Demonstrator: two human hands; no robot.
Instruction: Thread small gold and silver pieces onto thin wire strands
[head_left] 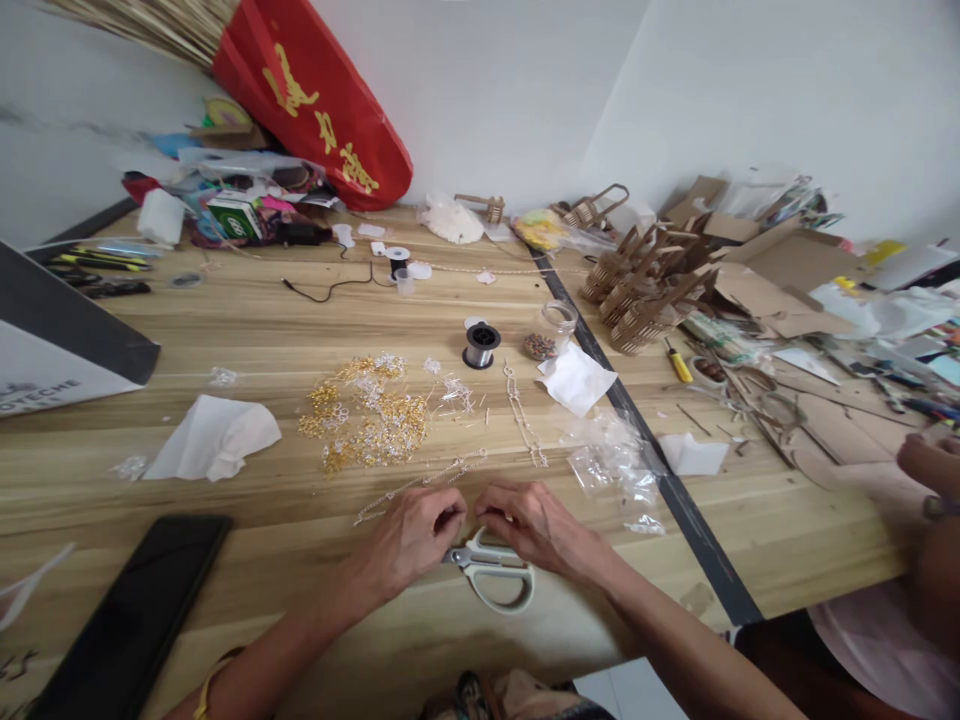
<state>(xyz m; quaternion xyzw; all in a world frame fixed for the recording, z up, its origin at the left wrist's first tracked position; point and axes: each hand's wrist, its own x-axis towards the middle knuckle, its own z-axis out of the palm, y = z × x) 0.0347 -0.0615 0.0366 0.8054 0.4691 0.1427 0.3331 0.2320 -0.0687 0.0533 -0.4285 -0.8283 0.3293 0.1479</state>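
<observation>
My left hand [420,525] is closed, thumb and fingertips pinched together; whatever lies between them is too small to make out. Facing it, fingertips a short gap apart, my right hand [529,520] is closed in a similar pinch, its contents hidden. Beneath both hands lie white-handled scissors [517,572], blades partly behind my left hand. A thin chain [442,472] runs across the table just beyond my left hand. Another chain [516,415] lies farther off to the right. Beyond them spreads a pile of small gold and silver jewelry pieces [375,420].
A wire spool [481,347] and a jar of beads [551,330] stand past the pile. Crumpled paper [214,440] and a black phone [131,620] lie left. Plastic bags [615,455] and small woven baskets [637,290] are right. Another person's arm [934,540] shows at the right edge.
</observation>
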